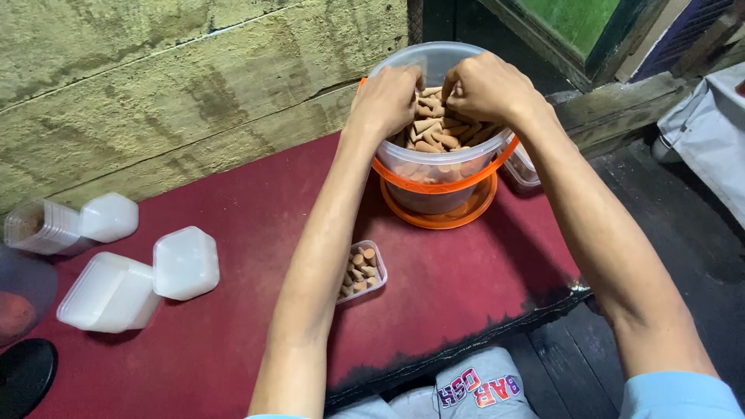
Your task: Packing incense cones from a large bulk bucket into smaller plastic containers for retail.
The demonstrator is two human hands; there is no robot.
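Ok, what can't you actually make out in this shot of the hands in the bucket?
- Head view: the fingertips of the left hand and right hand are buried among the brown cones, so neither grip can be judged.
- The small cone-filled tub is partly covered by the left forearm.
- Another clear tub is mostly hidden behind the bucket and right forearm.
- The dark round thing bottom left is cut by the frame edge.

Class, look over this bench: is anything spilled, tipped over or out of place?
Nothing is spilled. The cones sit inside the bucket and the small tub. Only the stack of empty tubs at the left looks odd: it lies on its side.
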